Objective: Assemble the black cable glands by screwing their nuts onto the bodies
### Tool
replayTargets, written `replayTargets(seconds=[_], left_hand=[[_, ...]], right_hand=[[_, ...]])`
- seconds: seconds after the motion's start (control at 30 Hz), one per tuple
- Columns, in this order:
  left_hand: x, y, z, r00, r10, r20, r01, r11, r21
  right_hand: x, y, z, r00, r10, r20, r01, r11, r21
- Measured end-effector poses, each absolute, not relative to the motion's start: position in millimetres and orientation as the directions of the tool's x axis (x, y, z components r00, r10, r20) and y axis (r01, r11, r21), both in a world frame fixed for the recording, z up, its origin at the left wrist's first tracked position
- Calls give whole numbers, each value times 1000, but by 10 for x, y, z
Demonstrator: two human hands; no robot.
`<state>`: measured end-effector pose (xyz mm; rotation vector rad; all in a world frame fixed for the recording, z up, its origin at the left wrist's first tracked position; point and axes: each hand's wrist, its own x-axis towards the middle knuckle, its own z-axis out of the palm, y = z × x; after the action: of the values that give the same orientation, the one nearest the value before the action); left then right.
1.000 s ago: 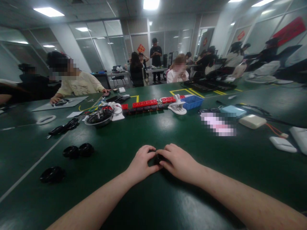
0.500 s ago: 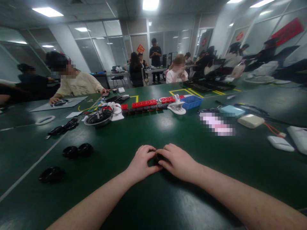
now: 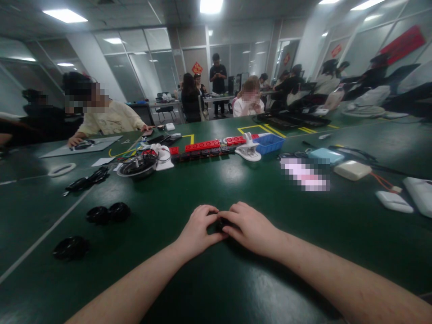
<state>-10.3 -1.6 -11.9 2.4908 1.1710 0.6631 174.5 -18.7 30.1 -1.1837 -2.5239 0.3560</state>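
Both of my hands rest together on the green table (image 3: pixel 236 189). My left hand (image 3: pixel 197 229) and my right hand (image 3: pixel 251 227) have their fingers curled round a small black object (image 3: pixel 220 223) between them; only a sliver of it shows. Left of my hands lie a pair of black round pieces (image 3: pixel 108 213) and, nearer the front edge, one more black round piece (image 3: pixel 70 247).
A bowl of cables (image 3: pixel 137 166), red blocks in a row (image 3: pixel 202 146), a white clamp (image 3: pixel 249 150) and a blue tray (image 3: pixel 270 143) stand mid-table. White chargers (image 3: pixel 393 201) lie at the right. A person (image 3: pixel 104 119) sits at the far left; more people are behind.
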Motion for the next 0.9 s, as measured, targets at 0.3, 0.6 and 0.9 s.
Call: replayTargets(seconds=[0.3, 0.6, 0.9], left_hand=[[-106, -2, -157, 561, 780, 278, 652, -623, 433], [-110, -6, -163, 553, 788, 271, 653, -612, 446], [-98, -16, -113, 562, 788, 250, 651, -609, 453]], right_hand=[[1747, -194, 295, -617, 737, 275, 654, 675, -342], [1745, -185, 275, -640, 717, 276, 628, 695, -350], [1720, -240, 321, -648, 704, 290, 605, 707, -365]])
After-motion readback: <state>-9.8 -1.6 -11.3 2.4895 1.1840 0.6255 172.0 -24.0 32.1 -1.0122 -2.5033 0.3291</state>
